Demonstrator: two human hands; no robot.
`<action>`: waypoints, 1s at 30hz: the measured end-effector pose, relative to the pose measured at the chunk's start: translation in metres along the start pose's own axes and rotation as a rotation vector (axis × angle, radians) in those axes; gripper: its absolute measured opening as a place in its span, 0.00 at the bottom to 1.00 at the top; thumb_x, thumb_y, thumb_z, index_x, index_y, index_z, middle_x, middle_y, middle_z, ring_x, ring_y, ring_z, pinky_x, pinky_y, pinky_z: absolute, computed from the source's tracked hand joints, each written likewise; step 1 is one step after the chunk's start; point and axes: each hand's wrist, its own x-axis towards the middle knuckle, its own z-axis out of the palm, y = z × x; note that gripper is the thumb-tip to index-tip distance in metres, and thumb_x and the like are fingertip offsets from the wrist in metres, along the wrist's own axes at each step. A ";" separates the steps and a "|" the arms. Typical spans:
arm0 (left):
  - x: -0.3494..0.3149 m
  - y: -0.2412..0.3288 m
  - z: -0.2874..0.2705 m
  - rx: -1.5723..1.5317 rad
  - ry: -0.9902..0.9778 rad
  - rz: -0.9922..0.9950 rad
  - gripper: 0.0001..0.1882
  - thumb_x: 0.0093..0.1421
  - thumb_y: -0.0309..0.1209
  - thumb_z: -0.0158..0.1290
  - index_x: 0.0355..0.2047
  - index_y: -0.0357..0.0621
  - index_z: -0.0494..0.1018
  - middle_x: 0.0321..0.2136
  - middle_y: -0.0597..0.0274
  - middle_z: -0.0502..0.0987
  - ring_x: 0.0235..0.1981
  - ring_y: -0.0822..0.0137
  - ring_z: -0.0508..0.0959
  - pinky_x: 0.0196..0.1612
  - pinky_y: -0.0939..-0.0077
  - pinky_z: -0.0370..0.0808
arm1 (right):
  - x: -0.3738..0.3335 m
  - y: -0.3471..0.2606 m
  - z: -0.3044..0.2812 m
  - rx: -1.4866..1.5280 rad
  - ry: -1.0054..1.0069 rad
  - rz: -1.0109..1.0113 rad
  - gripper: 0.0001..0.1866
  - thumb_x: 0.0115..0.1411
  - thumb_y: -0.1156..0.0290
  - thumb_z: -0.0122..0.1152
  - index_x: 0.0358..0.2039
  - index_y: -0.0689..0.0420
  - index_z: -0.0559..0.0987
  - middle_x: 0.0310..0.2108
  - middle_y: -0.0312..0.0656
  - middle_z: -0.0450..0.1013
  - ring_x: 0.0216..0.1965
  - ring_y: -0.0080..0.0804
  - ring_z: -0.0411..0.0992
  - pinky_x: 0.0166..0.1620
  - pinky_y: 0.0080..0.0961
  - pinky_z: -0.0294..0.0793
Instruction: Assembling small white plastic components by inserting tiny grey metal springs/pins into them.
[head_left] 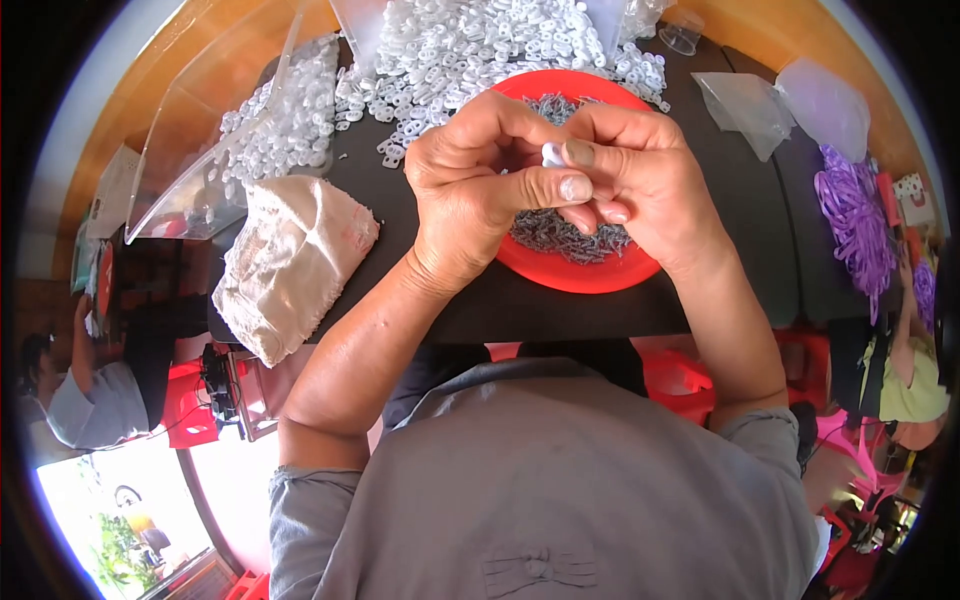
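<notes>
Above a red plate (580, 282), my left hand (470, 180) and my right hand (650, 170) meet with fingers closed. A small white plastic piece (552, 155) is pinched where the fingertips come together. The right thumb presses at its side, while the left thumb lies just below it; the fingers hide most of its shape. Whether a second small part is between the fingertips, I cannot tell. Many thin grey metal pieces (570, 240), like small screws or pins, lie in the plate beneath the hands. Beyond the hands spreads a heap of white plastic pieces with holes (480, 50).
A folded cream cloth (295, 255) lies on the dark table (540, 318) at left, near a clear plastic bin (190, 150) holding more white pieces. Clear plastic bags (745, 110) and purple ribbon (855, 220) are at right. Other people sit at both sides.
</notes>
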 end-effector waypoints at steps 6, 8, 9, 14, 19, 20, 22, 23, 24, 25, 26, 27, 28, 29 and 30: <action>0.005 -0.006 0.007 0.211 0.257 -0.175 0.08 0.57 0.23 0.60 0.37 0.36 0.75 0.25 0.61 0.78 0.19 0.76 0.74 0.21 0.84 0.71 | 0.004 0.008 0.006 -0.244 0.323 -0.238 0.09 0.63 0.69 0.58 0.31 0.63 0.78 0.18 0.31 0.67 0.18 0.17 0.65 0.22 0.12 0.57; 0.005 -0.007 0.007 0.228 0.288 -0.189 0.07 0.58 0.27 0.59 0.36 0.38 0.77 0.24 0.66 0.78 0.18 0.80 0.71 0.19 0.87 0.67 | 0.005 0.011 0.005 -0.256 0.324 -0.282 0.09 0.63 0.69 0.58 0.31 0.62 0.78 0.19 0.31 0.67 0.20 0.16 0.66 0.23 0.12 0.57; 0.002 -0.009 0.006 0.242 0.293 -0.225 0.06 0.59 0.27 0.59 0.35 0.37 0.77 0.23 0.66 0.77 0.18 0.80 0.71 0.20 0.87 0.67 | 0.004 0.014 0.006 -0.274 0.365 -0.254 0.08 0.63 0.69 0.58 0.31 0.62 0.78 0.19 0.30 0.67 0.21 0.16 0.66 0.23 0.12 0.57; 0.003 -0.006 0.002 0.317 0.298 -0.249 0.05 0.58 0.26 0.56 0.32 0.36 0.77 0.20 0.67 0.75 0.19 0.79 0.71 0.21 0.86 0.68 | 0.008 0.013 0.004 -0.350 0.325 -0.254 0.07 0.61 0.70 0.60 0.32 0.60 0.79 0.22 0.30 0.70 0.23 0.14 0.66 0.24 0.11 0.58; 0.001 -0.007 0.003 0.409 0.241 -0.239 0.06 0.59 0.27 0.55 0.32 0.35 0.75 0.20 0.67 0.74 0.20 0.79 0.70 0.23 0.85 0.68 | 0.008 0.012 0.001 -0.511 0.346 -0.352 0.04 0.61 0.74 0.60 0.33 0.61 0.78 0.24 0.30 0.72 0.25 0.13 0.66 0.26 0.12 0.62; 0.002 -0.008 0.003 0.434 0.221 -0.230 0.06 0.60 0.27 0.54 0.32 0.35 0.75 0.20 0.67 0.74 0.20 0.79 0.70 0.23 0.85 0.68 | 0.009 0.012 0.002 -0.529 0.338 -0.384 0.03 0.61 0.76 0.60 0.31 0.63 0.78 0.24 0.31 0.72 0.25 0.13 0.66 0.28 0.13 0.66; 0.004 -0.007 0.003 0.414 0.222 -0.228 0.06 0.60 0.27 0.53 0.32 0.35 0.75 0.20 0.67 0.74 0.20 0.79 0.70 0.23 0.85 0.68 | 0.013 0.017 -0.007 -0.596 0.313 -0.417 0.04 0.62 0.72 0.59 0.35 0.59 0.79 0.26 0.28 0.73 0.25 0.11 0.67 0.25 0.11 0.61; 0.004 -0.008 0.003 0.398 0.223 -0.216 0.06 0.60 0.26 0.52 0.31 0.36 0.75 0.20 0.67 0.74 0.20 0.79 0.71 0.23 0.85 0.68 | 0.013 0.016 -0.008 -0.613 0.296 -0.413 0.04 0.62 0.72 0.59 0.34 0.59 0.79 0.26 0.28 0.73 0.24 0.11 0.66 0.25 0.11 0.61; 0.003 -0.009 0.002 0.394 0.228 -0.229 0.06 0.60 0.26 0.52 0.31 0.36 0.75 0.20 0.67 0.74 0.20 0.79 0.71 0.23 0.85 0.68 | 0.012 0.016 -0.009 -0.630 0.278 -0.409 0.04 0.62 0.72 0.59 0.34 0.59 0.79 0.26 0.28 0.73 0.24 0.11 0.66 0.25 0.10 0.61; 0.004 -0.010 0.000 0.420 0.209 -0.225 0.06 0.60 0.27 0.52 0.33 0.36 0.75 0.21 0.67 0.75 0.20 0.80 0.71 0.23 0.86 0.68 | 0.014 0.018 -0.011 -0.668 0.276 -0.427 0.04 0.62 0.73 0.58 0.34 0.59 0.79 0.25 0.29 0.73 0.24 0.11 0.66 0.25 0.10 0.61; 0.004 -0.010 -0.002 0.447 0.190 -0.220 0.07 0.61 0.27 0.52 0.35 0.37 0.76 0.21 0.66 0.76 0.20 0.80 0.71 0.23 0.87 0.67 | 0.014 0.020 -0.010 -0.667 0.274 -0.421 0.04 0.62 0.73 0.58 0.34 0.59 0.79 0.25 0.29 0.73 0.24 0.11 0.66 0.25 0.10 0.61; 0.003 -0.011 -0.004 0.515 0.174 -0.176 0.07 0.60 0.27 0.51 0.35 0.37 0.76 0.21 0.67 0.76 0.20 0.80 0.71 0.23 0.86 0.68 | 0.014 0.021 -0.009 -0.715 0.293 -0.426 0.04 0.62 0.73 0.58 0.35 0.59 0.79 0.25 0.29 0.73 0.24 0.11 0.66 0.24 0.10 0.60; 0.001 -0.013 -0.005 0.512 0.180 -0.184 0.07 0.60 0.27 0.51 0.35 0.37 0.76 0.21 0.67 0.76 0.20 0.80 0.71 0.23 0.86 0.68 | 0.012 0.024 -0.006 -0.762 0.312 -0.428 0.05 0.62 0.73 0.58 0.35 0.59 0.79 0.25 0.30 0.73 0.24 0.11 0.66 0.24 0.10 0.60; 0.001 -0.013 -0.007 0.582 0.160 -0.094 0.06 0.59 0.26 0.52 0.32 0.35 0.75 0.19 0.67 0.74 0.19 0.79 0.70 0.22 0.85 0.68 | 0.009 0.023 -0.003 -0.762 0.308 -0.419 0.05 0.62 0.73 0.58 0.35 0.59 0.79 0.25 0.30 0.73 0.24 0.11 0.66 0.24 0.10 0.60; 0.001 -0.013 -0.008 0.652 0.140 -0.003 0.06 0.57 0.26 0.52 0.29 0.34 0.74 0.17 0.66 0.72 0.17 0.79 0.69 0.22 0.84 0.68 | 0.007 0.019 0.001 -0.638 0.316 -0.353 0.05 0.62 0.73 0.58 0.35 0.60 0.78 0.25 0.30 0.72 0.23 0.12 0.66 0.24 0.11 0.59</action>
